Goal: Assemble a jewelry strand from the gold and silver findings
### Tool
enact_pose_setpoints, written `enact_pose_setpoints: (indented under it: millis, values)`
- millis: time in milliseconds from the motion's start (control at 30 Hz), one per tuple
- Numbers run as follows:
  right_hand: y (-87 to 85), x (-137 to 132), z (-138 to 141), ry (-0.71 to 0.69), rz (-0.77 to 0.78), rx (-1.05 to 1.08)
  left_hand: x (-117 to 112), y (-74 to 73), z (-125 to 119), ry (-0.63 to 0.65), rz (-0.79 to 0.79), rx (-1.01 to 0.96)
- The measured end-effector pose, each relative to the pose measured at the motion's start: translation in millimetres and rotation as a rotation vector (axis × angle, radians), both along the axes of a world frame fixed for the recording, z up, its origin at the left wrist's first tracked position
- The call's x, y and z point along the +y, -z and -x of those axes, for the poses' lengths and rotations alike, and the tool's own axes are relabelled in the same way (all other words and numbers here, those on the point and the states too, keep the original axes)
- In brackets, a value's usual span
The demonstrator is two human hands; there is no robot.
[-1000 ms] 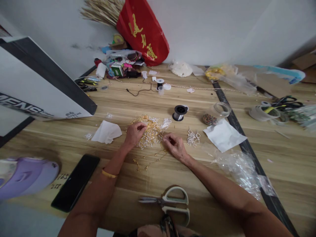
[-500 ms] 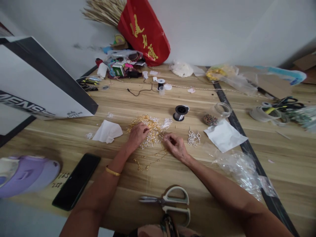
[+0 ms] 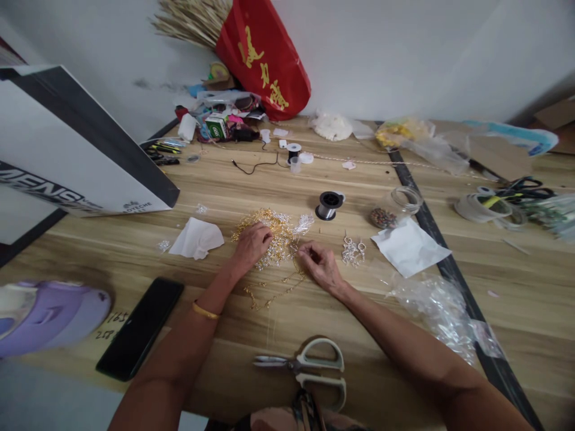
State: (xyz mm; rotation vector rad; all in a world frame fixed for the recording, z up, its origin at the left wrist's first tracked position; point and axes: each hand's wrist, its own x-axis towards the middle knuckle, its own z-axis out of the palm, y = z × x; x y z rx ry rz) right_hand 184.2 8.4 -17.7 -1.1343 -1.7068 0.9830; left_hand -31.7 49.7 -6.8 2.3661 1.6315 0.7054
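Note:
A tangled pile of gold and silver beaded chain (image 3: 279,239) lies on the wooden table. My left hand (image 3: 252,244) rests over the pile's left side, thumb and fingers pinched together; what they pinch is too small to make out. Just right of the pile, my right hand (image 3: 318,263) is closed in a pinch by a thin gold strand. From there a loose gold chain (image 3: 268,299) trails over the table below the pile. Close to my right hand lies a small cluster of silver beaded pieces (image 3: 353,250).
Scissors (image 3: 299,364) lie at the front edge, a black phone (image 3: 140,329) to the left. Behind the pile stands a wire spool (image 3: 329,205). A bead jar (image 3: 395,206), white paper (image 3: 409,246) and clear plastic bags (image 3: 442,311) are on the right; a large box (image 3: 81,143) stands left.
The view has shifted very slightly. Both hands stay at the same places in the same pinched pose, and the chain lies as before.

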Motion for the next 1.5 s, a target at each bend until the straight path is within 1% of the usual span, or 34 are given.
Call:
enact_pose_setpoints:
  millis: [200,333,467,533,700,833,1033,1167,1400,1500]
  values:
    - [-2.0,0.0,-0.3,-0.003,-0.008,-0.006,1.0,-3.1,0.0,-0.009,0.035,-0.106]
    - [-2.0,0.0,-0.2,-0.014,0.003,0.010,3.0,-2.6,1.2,-0.021,0.036,-0.153]
    - [-1.7,-0.1,0.2,-0.007,0.002,0.011,5.0,-0.5,2.0,-0.072,0.015,-0.257]
    - [-1.6,-0.2,0.2,-0.006,-0.001,0.008,5.3,-0.7,2.0,-0.109,0.031,-0.336]
    - [-2.3,-0.6,-0.2,-0.010,0.002,-0.003,4.1,-6.8,0.9,-0.194,0.193,-0.603]
    - [-3.0,-0.6,-0.3,-0.015,-0.005,-0.005,3.3,-10.9,-1.3,-0.208,0.316,-0.873]
    - [-3.0,-0.2,0.3,-0.015,-0.008,-0.003,2.7,-4.1,-7.3,-0.222,0.502,-1.134]
    - [-2.6,-0.1,-0.3,-0.014,-0.008,-0.011,0.7,-2.4,-11.3,-0.193,0.561,-1.228]
    - [-3.1,-0.3,-0.1,-0.007,-0.001,-0.005,-4.0,-11.6,-16.6,-0.191,0.601,-1.302]
    - [-3.8,-0.4,0.3,-0.011,0.014,0.002,-6.5,-14.3,-20.5,-0.171,0.626,-1.310]
